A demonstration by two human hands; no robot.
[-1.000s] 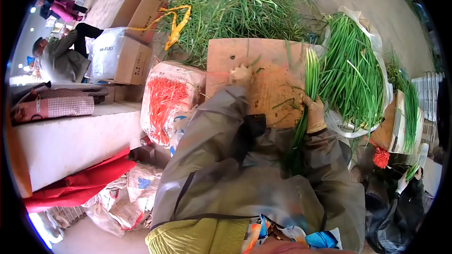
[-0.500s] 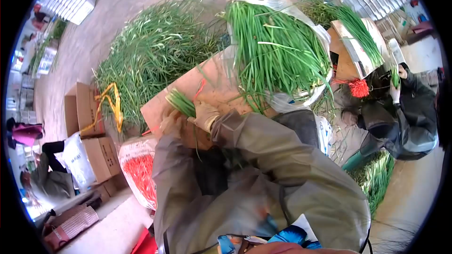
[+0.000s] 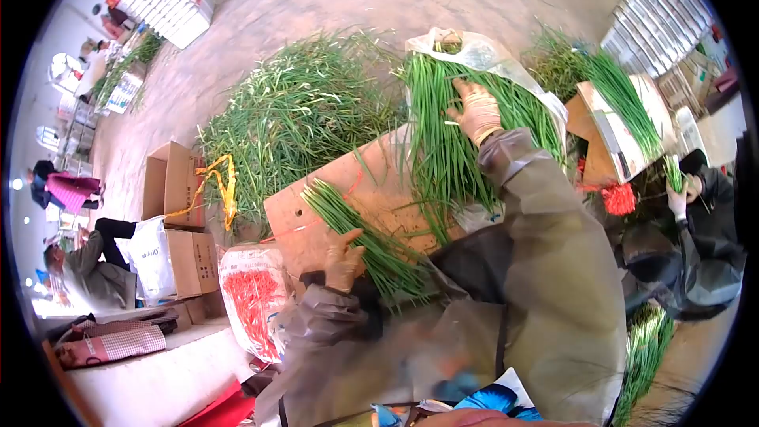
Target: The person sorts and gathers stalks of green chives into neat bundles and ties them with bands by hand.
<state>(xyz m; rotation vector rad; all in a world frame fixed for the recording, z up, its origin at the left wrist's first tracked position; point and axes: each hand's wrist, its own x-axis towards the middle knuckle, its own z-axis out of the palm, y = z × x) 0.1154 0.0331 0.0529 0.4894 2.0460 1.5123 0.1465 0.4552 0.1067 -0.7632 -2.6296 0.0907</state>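
A bunch of long green chives [image 3: 360, 241] lies slantwise on the wooden board [image 3: 308, 209], pale cut ends toward the upper left. Beside it rests my left hand [image 3: 341, 263], gloved, fingers apart; any contact with the bunch is hard to make out. My right hand [image 3: 478, 112], also gloved, reaches out with spread fingers over a large heap of chives [image 3: 443, 142] and touches the leaves. That heap lies in white plastic sheeting [image 3: 506, 71] at the board's far right. A thin red tie crosses the board near the bunch.
Loose leaves are piled on the floor [image 3: 300, 111] beyond the board. At left stand a bag of red ties [image 3: 254, 300] and cardboard boxes [image 3: 194, 261] with yellow strapping [image 3: 229, 190]. A co-worker [image 3: 696, 237] sits at right, holding chives. Stacked white crates [image 3: 660, 16] stand behind.
The bunch that both hands held now lies on the board. My right hand has moved away to the heap; the left has opened beside the bunch. The view has tilted up.
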